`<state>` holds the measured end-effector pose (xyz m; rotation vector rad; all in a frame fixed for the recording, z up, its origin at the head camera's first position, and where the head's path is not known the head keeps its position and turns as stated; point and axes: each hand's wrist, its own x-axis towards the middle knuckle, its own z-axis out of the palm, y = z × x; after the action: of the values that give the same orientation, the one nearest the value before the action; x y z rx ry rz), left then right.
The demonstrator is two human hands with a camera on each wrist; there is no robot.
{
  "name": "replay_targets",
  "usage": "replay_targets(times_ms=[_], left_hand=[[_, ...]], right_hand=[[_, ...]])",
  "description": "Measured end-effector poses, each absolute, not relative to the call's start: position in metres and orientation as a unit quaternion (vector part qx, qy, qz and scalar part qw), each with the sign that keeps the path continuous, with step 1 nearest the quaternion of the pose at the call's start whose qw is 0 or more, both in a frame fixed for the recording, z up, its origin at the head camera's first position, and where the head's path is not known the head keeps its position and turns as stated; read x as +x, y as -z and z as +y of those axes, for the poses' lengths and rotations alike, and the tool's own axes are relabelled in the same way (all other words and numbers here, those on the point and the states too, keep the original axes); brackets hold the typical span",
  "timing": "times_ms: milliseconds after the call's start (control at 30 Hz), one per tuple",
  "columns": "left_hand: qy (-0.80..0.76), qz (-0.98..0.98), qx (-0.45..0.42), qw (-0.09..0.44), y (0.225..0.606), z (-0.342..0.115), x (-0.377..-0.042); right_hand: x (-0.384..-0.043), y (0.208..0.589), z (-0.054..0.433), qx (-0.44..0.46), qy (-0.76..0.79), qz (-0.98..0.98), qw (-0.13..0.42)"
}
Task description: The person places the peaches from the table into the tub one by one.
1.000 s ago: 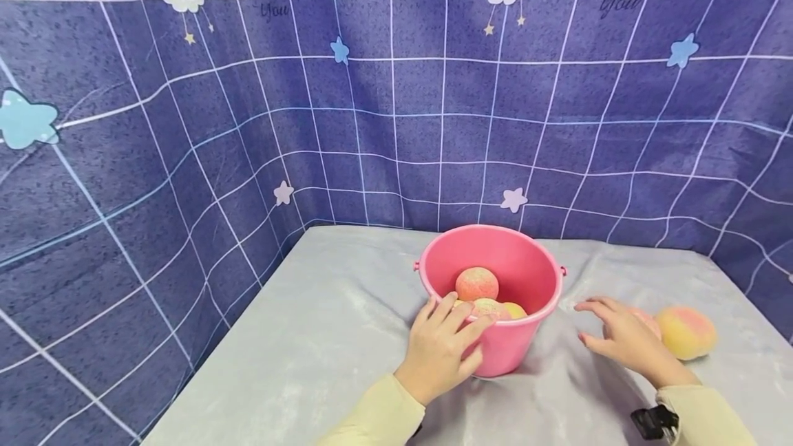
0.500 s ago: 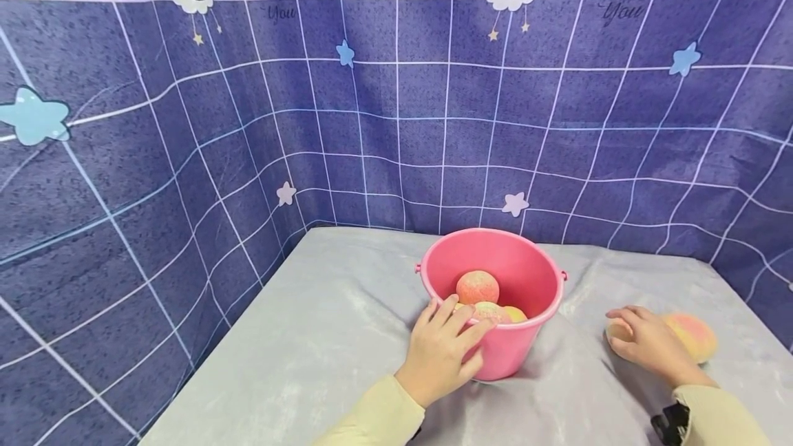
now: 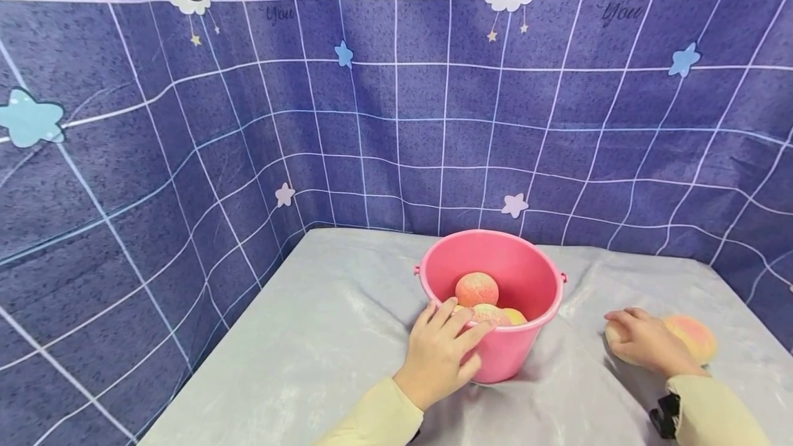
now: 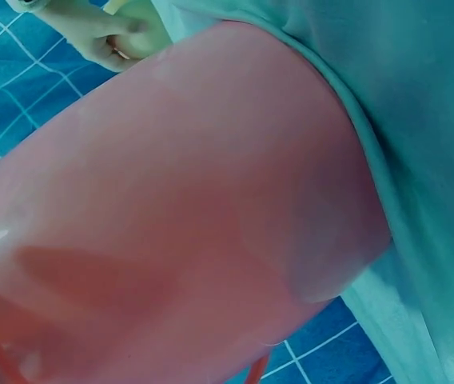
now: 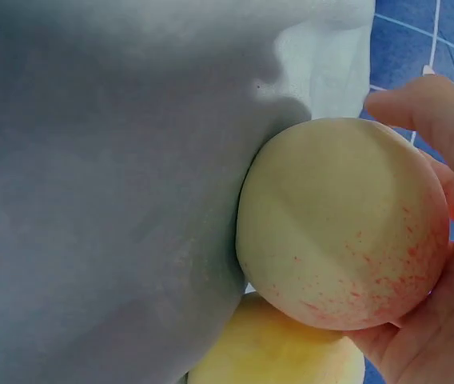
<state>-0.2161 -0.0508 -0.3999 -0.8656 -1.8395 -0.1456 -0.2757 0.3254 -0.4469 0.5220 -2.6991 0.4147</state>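
My left hand (image 3: 438, 353) holds the near left rim of a pink bucket (image 3: 504, 349), fingertips over the edge and thumb against the outer wall. Inside the bucket lie several peaches (image 3: 477, 290), speckled red and yellow. To the right, my right hand (image 3: 650, 344) curls over a pale peach (image 3: 615, 336), mostly hidden beneath the palm in the head view. The right wrist view shows this peach (image 5: 335, 224) cream with red flecks, thumb and fingers around its far side. A yellow and pink peach (image 3: 694, 338) sits just behind that hand.
A grey cloth covers the table (image 3: 297, 336). Blue grid-patterned curtain (image 3: 396, 88) with stars and clouds rises at the back and left. Small knobs (image 3: 417, 270) stick out at the bucket's sides.
My right hand has moved right, away from the bucket, and its fingers have closed over the pale peach. The left hand and bucket stay put.
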Motion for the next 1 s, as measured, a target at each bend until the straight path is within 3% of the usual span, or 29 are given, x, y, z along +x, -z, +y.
replay_targets(times_ms=[167, 1000], left_hand=[[0.062, -0.764, -0.363, 0.53, 0.3979, -0.0497, -0.2159], [0.067, -0.756, -0.363, 0.54, 0.3968, -0.0491, -0.2154]], right_hand=[[-0.279, 0.4463, 0.3288, 0.187, -0.111, -0.966, 0.143], [-0.2741, 0.4506, 0.332, 0.209, -0.117, -0.96, 0.146]])
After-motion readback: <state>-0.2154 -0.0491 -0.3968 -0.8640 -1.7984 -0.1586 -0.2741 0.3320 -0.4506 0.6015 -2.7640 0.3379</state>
